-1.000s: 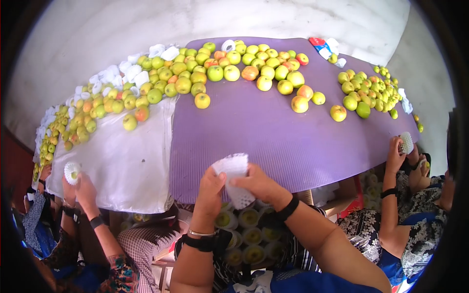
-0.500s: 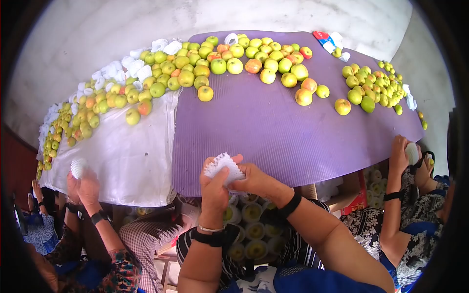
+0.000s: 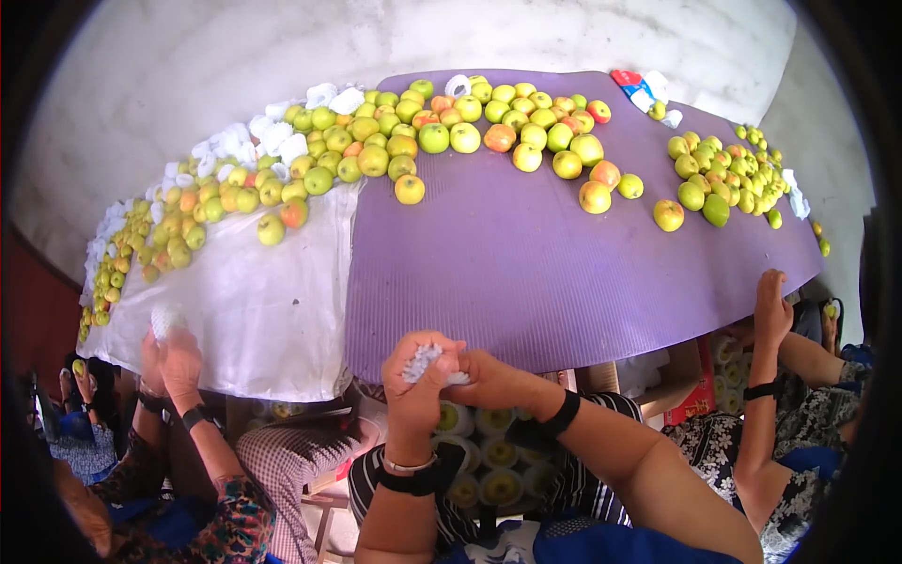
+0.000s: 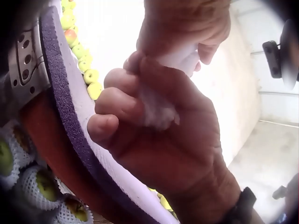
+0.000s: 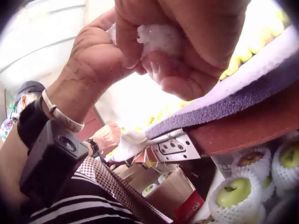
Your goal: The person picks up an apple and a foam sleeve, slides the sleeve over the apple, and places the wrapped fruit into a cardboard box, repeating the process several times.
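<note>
A crumpled white foam fruit net [image 3: 423,363] is squeezed between the two hands, just off the table's near edge. My left hand [image 3: 411,393] curls its fingers round it; the left wrist view shows white foam [image 4: 159,112] bunched in the palm. Pressed against it from the right, my right hand [image 3: 500,382] grips the net too, and foam [image 5: 161,39] pokes out between its curled fingers in the right wrist view. Most of the net is hidden by the fingers. Below the hands, several apples in foam nets [image 3: 499,453] lie packed close together.
Loose green and reddish apples [image 3: 434,138] spread along the far side of the purple-matted table [image 3: 507,282]. White foam nets [image 3: 279,139] lie in a pile behind them at left. People work on both sides, one hand [image 3: 180,362] at left, another [image 3: 772,310] at right. A cardboard box [image 5: 166,189] stands underneath.
The foam net was stretched out flat and upright between my hands; it is now crumpled small inside them. Both hands have drawn closer together and moved slightly lower in view.
</note>
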Available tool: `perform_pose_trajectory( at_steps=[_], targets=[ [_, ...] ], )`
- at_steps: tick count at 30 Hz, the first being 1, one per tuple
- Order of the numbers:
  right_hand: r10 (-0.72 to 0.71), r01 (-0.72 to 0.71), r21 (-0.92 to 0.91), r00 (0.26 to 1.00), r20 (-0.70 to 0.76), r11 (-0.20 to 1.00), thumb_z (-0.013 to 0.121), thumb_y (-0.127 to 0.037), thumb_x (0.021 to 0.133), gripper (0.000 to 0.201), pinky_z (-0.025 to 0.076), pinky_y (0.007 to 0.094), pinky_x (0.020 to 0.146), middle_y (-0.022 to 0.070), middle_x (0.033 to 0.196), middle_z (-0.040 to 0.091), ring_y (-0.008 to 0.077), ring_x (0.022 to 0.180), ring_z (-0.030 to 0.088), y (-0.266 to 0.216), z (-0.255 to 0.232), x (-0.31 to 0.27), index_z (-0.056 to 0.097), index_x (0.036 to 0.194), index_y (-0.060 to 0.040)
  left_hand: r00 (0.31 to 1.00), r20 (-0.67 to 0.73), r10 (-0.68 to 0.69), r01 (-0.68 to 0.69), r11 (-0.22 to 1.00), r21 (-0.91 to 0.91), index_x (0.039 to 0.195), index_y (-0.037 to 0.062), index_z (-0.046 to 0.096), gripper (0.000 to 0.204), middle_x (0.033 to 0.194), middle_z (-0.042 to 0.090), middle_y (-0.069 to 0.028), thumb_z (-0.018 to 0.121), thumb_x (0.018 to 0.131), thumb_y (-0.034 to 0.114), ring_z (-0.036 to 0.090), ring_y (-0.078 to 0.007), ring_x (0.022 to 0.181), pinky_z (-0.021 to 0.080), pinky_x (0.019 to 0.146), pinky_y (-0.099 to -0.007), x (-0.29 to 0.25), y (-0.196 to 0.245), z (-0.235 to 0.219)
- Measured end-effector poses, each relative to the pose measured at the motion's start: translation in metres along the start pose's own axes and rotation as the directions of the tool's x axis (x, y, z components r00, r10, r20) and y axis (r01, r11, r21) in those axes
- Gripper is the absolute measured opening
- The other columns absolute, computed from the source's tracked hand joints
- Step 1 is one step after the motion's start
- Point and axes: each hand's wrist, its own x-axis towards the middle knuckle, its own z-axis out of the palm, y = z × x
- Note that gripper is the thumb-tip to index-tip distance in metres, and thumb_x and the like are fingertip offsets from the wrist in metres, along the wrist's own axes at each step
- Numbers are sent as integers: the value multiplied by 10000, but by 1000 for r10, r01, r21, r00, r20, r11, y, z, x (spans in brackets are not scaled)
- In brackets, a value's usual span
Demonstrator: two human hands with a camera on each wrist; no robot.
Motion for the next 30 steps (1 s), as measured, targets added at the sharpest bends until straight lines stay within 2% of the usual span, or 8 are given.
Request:
perform_pose_trajectory(
  at_steps=[4,7,9,13,16,17,19,30],
  targets=[
    [-166,143,-139,972,-169,980,587,-92,802,226,449,288,783,114,939,624,132,884,566,7,9,5,575,1014,-15,996,-74,41,-40,999,17,870,-20,555,96,697,560,-62,522,832,61,540,-140,642,473,658,-295,2,14,11],
    [-290,235,-230,924,-249,944,600,-103,779,189,471,321,706,143,869,619,223,804,610,3,16,9,564,945,-19,990,-52,132,-126,987,98,810,-16,540,105,668,546,-54,518,840,82,515,-135,617,449,609,-282,0,21,21],
    [-443,233,-513,831,-336,826,608,-108,758,106,464,337,592,126,748,590,308,681,582,14,21,15,549,812,-38,987,5,158,-158,985,71,763,0,511,154,626,508,-58,477,867,107,470,-142,569,422,571,-284,-3,11,23],
    [-590,345,-543,713,-379,766,673,-151,715,224,405,327,466,105,590,485,309,535,504,10,13,10,479,630,-78,961,115,251,-267,949,164,563,43,417,404,518,434,-44,484,897,259,408,-143,478,366,522,-275,-9,12,42],
    [-746,326,-790,624,-232,519,702,-177,697,308,370,341,434,93,546,429,294,489,469,15,4,15,429,585,-88,937,198,287,-331,912,243,519,53,386,486,500,422,-33,515,882,350,403,-138,461,335,501,-275,-15,17,53],
    [-743,326,-789,629,-230,521,702,-177,697,308,370,341,434,93,546,429,294,489,469,13,3,15,429,585,-88,926,240,291,-355,889,289,511,55,379,513,495,418,-28,527,871,388,402,-137,455,318,486,-276,-16,18,55],
    [-807,310,-853,557,-196,420,712,-183,693,374,334,353,405,81,520,389,274,452,439,7,1,18,381,548,-88,910,274,309,-379,891,252,519,52,416,434,492,427,-33,571,835,307,407,-162,442,308,467,-288,-14,21,54],
    [-858,396,-851,501,-116,346,694,-139,699,353,320,356,404,71,523,390,261,450,436,0,-1,17,379,544,-94,878,401,262,-371,901,224,507,60,445,397,475,407,-39,619,800,263,398,-182,417,303,444,-301,-20,35,57]
  ],
)
